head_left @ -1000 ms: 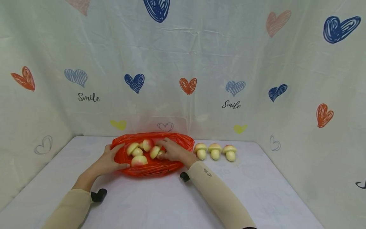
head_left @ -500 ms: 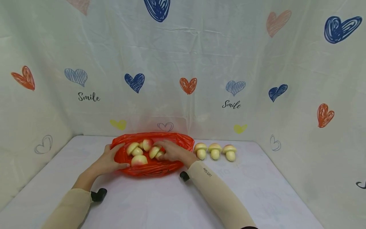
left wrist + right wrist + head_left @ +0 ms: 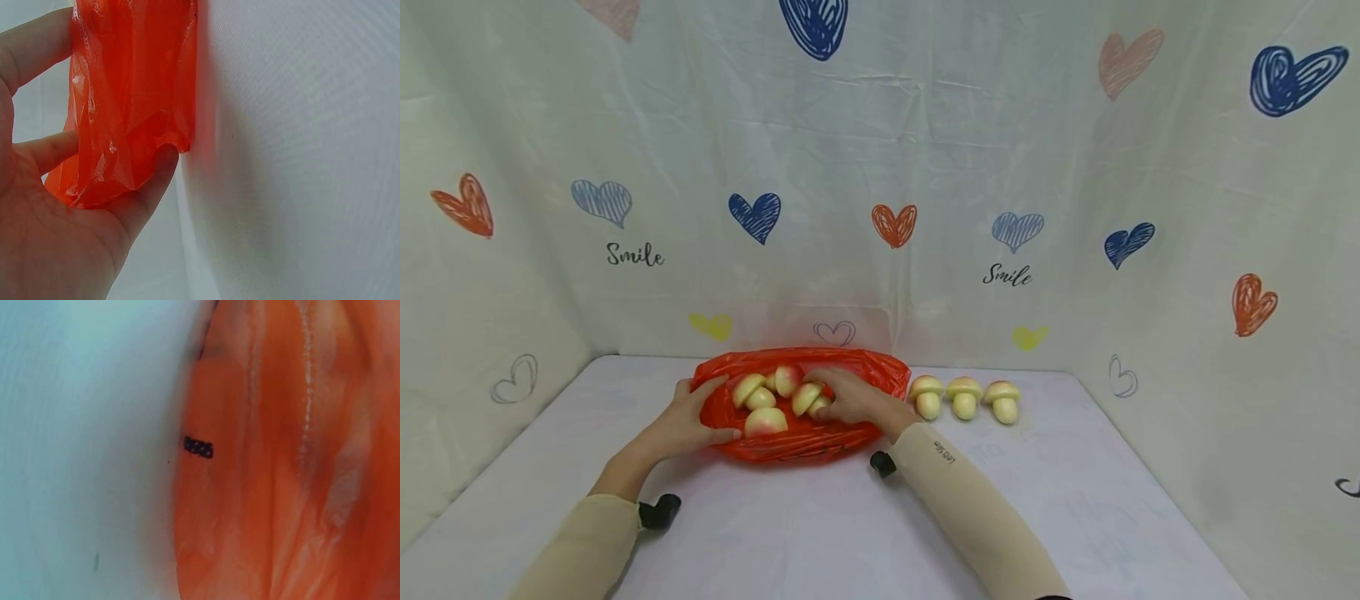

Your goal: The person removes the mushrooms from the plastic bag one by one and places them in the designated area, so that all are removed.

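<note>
A red plastic bag (image 3: 752, 454) lies with its mouth spread at the back of the table, holding several cream mushrooms with a pink blush. My left hand (image 3: 681, 423) holds the bag's left end, thumb along its front side; the left wrist view shows the fingers and thumb around the thin plastic. Inside the bag's right half, my right hand (image 3: 847, 397) grips a mushroom (image 3: 806, 399), its thumb by the stem and part of the mushroom hidden. Near the left fingers lie another mushroom (image 3: 749, 390) and a rounded cap (image 3: 766, 422). Only the bag's side (image 3: 250, 487) shows in the right wrist view.
Right of the bag, three mushrooms stand in a row: a left one (image 3: 927, 396), a middle one (image 3: 964, 397) and a right one (image 3: 1002, 401). A pale cloth (image 3: 955, 308) printed with hearts hangs behind the white table (image 3: 775, 533).
My right hand's fingers have drawn in slightly over the mushroom inside the bag, and that mushroom has shifted a little left. The left hand and the bag stay put.
</note>
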`<state>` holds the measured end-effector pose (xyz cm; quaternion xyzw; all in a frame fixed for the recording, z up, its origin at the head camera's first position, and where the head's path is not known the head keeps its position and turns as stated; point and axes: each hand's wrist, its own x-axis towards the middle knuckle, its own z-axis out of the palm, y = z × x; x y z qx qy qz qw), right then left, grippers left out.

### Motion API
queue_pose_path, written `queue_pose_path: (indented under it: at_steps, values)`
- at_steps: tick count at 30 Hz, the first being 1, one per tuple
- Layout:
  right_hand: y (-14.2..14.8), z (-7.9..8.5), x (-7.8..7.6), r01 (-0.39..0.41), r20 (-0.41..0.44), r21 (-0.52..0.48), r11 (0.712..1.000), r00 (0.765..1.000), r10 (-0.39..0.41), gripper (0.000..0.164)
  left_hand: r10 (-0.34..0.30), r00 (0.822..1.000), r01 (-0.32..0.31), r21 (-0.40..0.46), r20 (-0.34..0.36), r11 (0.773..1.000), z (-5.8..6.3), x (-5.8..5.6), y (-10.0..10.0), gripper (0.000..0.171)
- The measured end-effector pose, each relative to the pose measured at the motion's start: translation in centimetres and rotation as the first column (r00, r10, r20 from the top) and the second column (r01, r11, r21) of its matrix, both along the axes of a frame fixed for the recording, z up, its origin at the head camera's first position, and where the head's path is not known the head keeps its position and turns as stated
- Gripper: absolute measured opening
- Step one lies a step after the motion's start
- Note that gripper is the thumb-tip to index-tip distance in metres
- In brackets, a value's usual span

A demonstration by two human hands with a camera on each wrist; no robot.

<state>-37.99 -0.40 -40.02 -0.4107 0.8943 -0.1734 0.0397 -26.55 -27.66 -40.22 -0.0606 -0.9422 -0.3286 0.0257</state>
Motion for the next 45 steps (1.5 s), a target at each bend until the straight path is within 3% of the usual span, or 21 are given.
queue_pose_path:
  at_steps: [11,24,31,36,45]
  values:
    - [1.2,1.4,0.4,0.045,0.031,-0.115,0.992,0.999,-0.042,0.057,0.000,1.000,0.000,0.002,-0.010,1.000,0.0,0.0,0.0,0.097]
    - [3.9,2.6,1.3,0.022,-0.019,-0.249,0.968,0.999,-0.028,0.057,0.004,1.000,-0.004,-0.003,-0.005,1.000,-0.3,0.1,0.1,0.098]
    - [5.5,2.5,2.3,0.067,0.032,-0.275,0.959,0.998,-0.061,0.057,-0.004,1.000,0.004,0.003,0.014,1.000,-0.5,0.2,0.3,0.097]
    - [6.4,2.7,2.8,0.057,0.051,-0.337,0.940,0.998,-0.042,0.056,-0.005,1.000,0.005,-0.001,0.000,1.000,-0.5,0.2,0.2,0.097]
    - [8.1,3.2,3.6,0.017,-0.035,-0.409,0.913,0.999,-0.034,0.056,-0.002,1.000,0.002,-0.006,0.001,1.000,-0.1,0.3,0.1,0.098]
